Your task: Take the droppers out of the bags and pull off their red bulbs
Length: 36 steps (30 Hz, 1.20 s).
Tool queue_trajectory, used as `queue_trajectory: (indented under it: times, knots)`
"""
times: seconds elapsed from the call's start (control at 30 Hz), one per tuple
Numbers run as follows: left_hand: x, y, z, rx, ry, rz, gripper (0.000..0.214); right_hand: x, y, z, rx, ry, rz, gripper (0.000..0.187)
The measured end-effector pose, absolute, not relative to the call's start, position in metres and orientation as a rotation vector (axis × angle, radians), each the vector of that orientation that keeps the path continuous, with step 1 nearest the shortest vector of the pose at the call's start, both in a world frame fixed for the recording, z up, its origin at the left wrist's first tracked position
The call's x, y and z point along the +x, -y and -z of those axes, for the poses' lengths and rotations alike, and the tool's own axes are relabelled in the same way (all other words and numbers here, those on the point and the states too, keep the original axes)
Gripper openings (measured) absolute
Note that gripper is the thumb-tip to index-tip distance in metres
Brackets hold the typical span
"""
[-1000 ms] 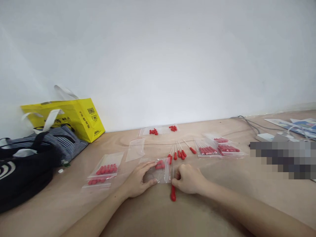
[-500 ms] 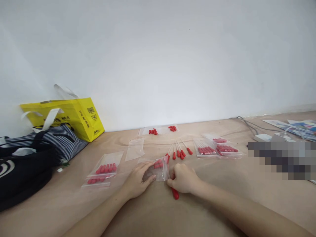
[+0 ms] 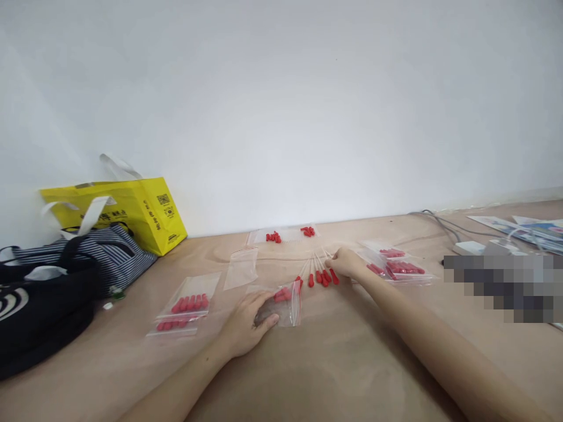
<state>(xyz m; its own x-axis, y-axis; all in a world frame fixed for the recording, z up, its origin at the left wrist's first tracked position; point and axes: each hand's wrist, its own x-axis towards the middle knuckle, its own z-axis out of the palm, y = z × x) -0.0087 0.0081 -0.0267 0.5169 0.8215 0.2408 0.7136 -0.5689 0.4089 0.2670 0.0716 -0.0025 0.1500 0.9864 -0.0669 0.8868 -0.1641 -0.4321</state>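
Note:
My left hand [image 3: 246, 322] rests on the table with fingers and thumb holding a clear zip bag [image 3: 288, 316], its mouth facing right. Red-bulbed droppers [image 3: 282, 294] show inside that bag. My right hand [image 3: 347, 262] reaches to the right end of a fanned row of loose droppers [image 3: 318, 276]. Its closed fingertips are at the stem of the rightmost dropper [image 3: 335, 276], whose red bulb points towards me; the exact grip is partly hidden.
Filled dropper bags lie at left [image 3: 190, 302] and right [image 3: 404, 268]. A flat clear bag [image 3: 241, 268] is behind my left hand. Small red bulbs [image 3: 273, 237] lie on plastic near the wall. A yellow bag [image 3: 162, 211] and dark bag [image 3: 48, 316] stand left; cables [image 3: 444, 221] run right.
My right hand has left the bag's mouth and moved forward and right to the loose droppers. The dropper beneath it before is no longer there. My left hand stays on the bag.

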Motion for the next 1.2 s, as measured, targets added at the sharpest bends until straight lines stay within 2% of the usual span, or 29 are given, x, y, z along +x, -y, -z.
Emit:
queue_trajectory:
  times: [0.23,0.5,0.6,0.7,0.83,0.93,1.0,1.2]
  knots:
    - [-0.008,-0.007,0.024,2.524,-1.304,-0.575,0.038,0.258,-0.090,0.023,-2.200,1.765,-0.303,0.025]
    - [-0.008,-0.007,0.025,2.521,-1.311,-0.553,0.037,0.261,-0.086,0.028,-2.047,1.834,-0.426,0.012]
    - [-0.008,-0.007,0.025,2.518,-1.312,-0.552,0.038,0.258,-0.077,0.024,-1.970,1.822,-0.430,0.014]
    - [-0.008,-0.007,0.025,2.512,-1.327,-0.549,0.039,0.250,-0.063,0.019,-1.828,1.846,-0.422,0.019]
    - [-0.009,-0.007,0.026,2.491,-1.335,-0.575,0.038,0.231,-0.042,0.023,-1.526,2.027,-0.547,0.011]
    - [-0.009,-0.007,0.027,2.462,-1.365,-0.592,0.038,0.218,-0.031,0.032,-1.213,2.132,-0.624,0.015]
    - [-0.009,-0.008,0.028,2.430,-1.380,-0.606,0.036,0.211,-0.027,0.037,-1.105,2.158,-0.574,0.018]
    - [-0.008,-0.011,0.030,2.392,-1.375,-0.639,0.031,0.201,-0.020,0.032,-1.164,2.129,-0.292,0.016]
